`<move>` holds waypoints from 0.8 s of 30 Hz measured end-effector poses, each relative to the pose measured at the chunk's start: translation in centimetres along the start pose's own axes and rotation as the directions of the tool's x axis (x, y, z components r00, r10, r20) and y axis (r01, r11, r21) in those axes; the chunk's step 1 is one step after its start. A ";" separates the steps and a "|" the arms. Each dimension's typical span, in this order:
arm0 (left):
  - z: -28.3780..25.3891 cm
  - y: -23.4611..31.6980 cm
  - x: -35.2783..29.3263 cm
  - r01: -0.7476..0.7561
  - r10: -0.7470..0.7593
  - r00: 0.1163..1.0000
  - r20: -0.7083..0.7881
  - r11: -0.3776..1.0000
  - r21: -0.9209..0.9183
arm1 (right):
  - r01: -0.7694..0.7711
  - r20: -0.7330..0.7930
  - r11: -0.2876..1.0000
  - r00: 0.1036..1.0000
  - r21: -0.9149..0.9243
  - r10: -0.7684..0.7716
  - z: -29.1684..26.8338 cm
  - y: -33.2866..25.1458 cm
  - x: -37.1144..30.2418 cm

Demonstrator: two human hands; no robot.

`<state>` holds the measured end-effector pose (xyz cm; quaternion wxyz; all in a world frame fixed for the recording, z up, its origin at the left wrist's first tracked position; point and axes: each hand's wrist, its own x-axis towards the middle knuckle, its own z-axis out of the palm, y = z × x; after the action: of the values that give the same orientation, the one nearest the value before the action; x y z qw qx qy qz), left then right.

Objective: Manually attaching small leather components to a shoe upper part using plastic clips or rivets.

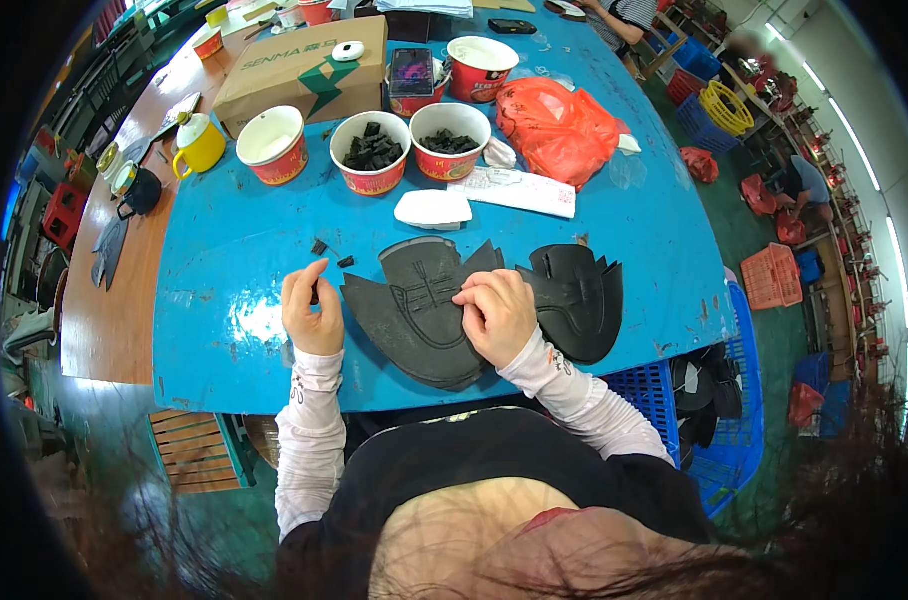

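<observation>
- The person's left hand (312, 310) is raised over the near part of the blue-topped table (664, 260), fingers curled toward the thumb; a dark patch shows between them, but I cannot tell whether it is a pinched piece
- The right hand (501, 315) is on the broad black sheet-like panel with pointed corners and cut lines (429, 350), at its right side, thumb and fingers drawn together; I cannot tell whether they pinch anything
- That broad panel lies flat on the table between the hands, in front of the person
- A second black panel with a notched edge and a curved groove (599, 310) lies just right of it, beside the right hand
- Two small black chunks (319, 246) lie on the table beyond the left hand
- Farther back, two red-and-white round tubs (372, 184) (448, 167) stand side by side, each holding black pieces
- Right of these tubs lies a crumpled red-orange plastic bag (559, 130)
</observation>
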<state>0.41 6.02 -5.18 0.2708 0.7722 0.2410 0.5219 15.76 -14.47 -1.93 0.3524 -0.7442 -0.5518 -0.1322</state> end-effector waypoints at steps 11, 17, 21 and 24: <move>0.1 0.6 0.1 0.081 -0.078 0.995 0.056 0.995 -0.052 | 0.050 0.016 0.999 0.999 -0.010 -0.050 -0.1 0.4 0.1; 0.4 0.3 0.1 0.041 -0.039 0.999 0.022 0.997 -0.070 | -0.052 -0.108 0.997 0.993 0.053 0.057 0.6 0.3 -0.6; 0.0 0.7 0.2 0.057 -0.055 0.998 0.036 0.996 -0.069 | -0.046 -0.113 0.997 0.992 0.062 0.053 1.1 0.5 -1.0; 0.0 0.7 0.1 0.084 -0.080 0.995 0.052 0.994 -0.075 | -0.045 -0.116 0.996 0.992 0.076 0.054 1.1 0.6 -0.9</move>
<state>0.55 5.55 -4.65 0.3274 0.7630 0.2456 0.5003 15.73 -14.43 -3.45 0.4145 -0.7352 -0.5158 -0.1469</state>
